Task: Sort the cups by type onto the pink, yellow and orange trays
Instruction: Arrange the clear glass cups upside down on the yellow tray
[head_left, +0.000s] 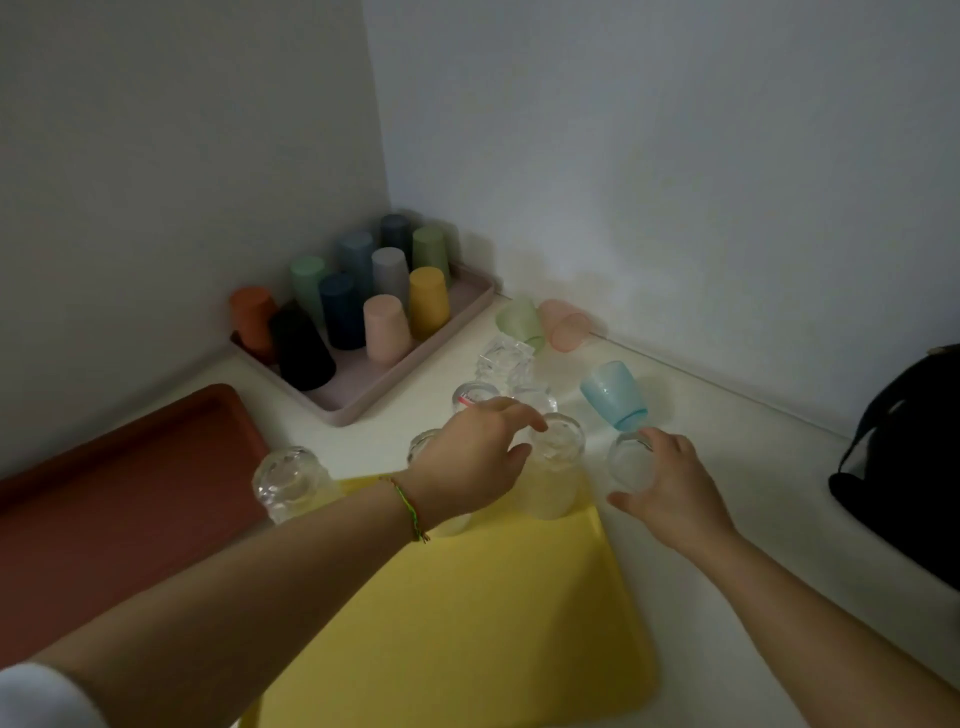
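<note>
glass tumbler (553, 480) on yellow tray (493, 623) gripped by left hand (472, 457), right hand (675, 493) grips clear cup (626, 462)

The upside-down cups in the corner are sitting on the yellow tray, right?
Not quite. The head view shows the upside-down cups in the corner sitting on the pink tray. The yellow tray is the nearer one, with clear glasses on it.

Around my grips
Left hand (478, 457) holds a glass (553, 480) on the near tray's (493, 623) far edge — right hand's (675, 493) second glass (628, 462) just right, on the table (758, 467).
</note>
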